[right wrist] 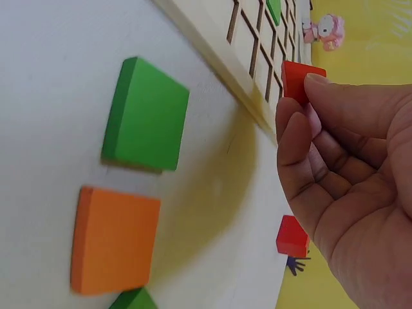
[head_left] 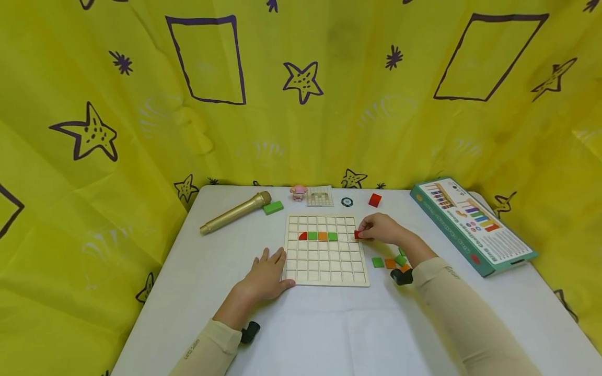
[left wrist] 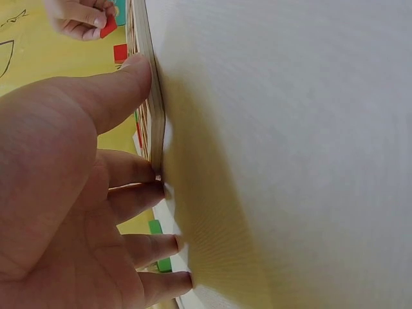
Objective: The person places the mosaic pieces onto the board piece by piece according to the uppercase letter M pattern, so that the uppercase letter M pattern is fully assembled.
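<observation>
A pale wooden grid board lies on the white table. One of its rows holds a red rounded tile, a green tile, an orange tile and another green tile. My right hand pinches a small red tile between thumb and fingers, over the board's right edge. At the board's lower left, my left hand rests with its fingers spread and straight. Its thumb touches the board's edge.
Loose green and orange tiles lie right of the board. Behind it are a gold microphone, green block, pink figurine, pattern card, round chip and red block. A game box sits far right.
</observation>
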`<state>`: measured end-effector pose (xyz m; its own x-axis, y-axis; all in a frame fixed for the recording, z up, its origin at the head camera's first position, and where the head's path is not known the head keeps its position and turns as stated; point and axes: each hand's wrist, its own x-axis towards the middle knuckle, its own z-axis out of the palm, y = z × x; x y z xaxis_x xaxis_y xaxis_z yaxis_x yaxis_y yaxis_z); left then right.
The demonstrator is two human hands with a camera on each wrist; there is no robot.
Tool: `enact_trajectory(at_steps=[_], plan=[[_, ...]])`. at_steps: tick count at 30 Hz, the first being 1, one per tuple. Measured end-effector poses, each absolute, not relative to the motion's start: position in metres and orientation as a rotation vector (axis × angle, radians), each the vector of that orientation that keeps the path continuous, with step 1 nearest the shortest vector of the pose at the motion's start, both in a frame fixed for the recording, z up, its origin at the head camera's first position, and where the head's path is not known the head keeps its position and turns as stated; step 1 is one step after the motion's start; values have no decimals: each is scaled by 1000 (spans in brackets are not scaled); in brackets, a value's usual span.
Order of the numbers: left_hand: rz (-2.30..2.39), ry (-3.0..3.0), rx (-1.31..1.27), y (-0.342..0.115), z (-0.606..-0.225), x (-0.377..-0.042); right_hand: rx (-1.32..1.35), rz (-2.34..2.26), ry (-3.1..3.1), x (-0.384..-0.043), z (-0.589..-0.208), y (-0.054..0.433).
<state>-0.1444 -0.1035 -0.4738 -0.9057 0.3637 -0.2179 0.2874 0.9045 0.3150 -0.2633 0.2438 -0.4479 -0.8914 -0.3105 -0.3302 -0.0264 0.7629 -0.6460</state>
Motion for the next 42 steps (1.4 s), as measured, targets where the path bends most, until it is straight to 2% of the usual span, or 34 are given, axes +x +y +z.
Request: enact_trajectory(at_steps=[42], plan=[[369, 2797, 466, -101, -475, -145, -236, -927, 2523, -273, -465, 201]])
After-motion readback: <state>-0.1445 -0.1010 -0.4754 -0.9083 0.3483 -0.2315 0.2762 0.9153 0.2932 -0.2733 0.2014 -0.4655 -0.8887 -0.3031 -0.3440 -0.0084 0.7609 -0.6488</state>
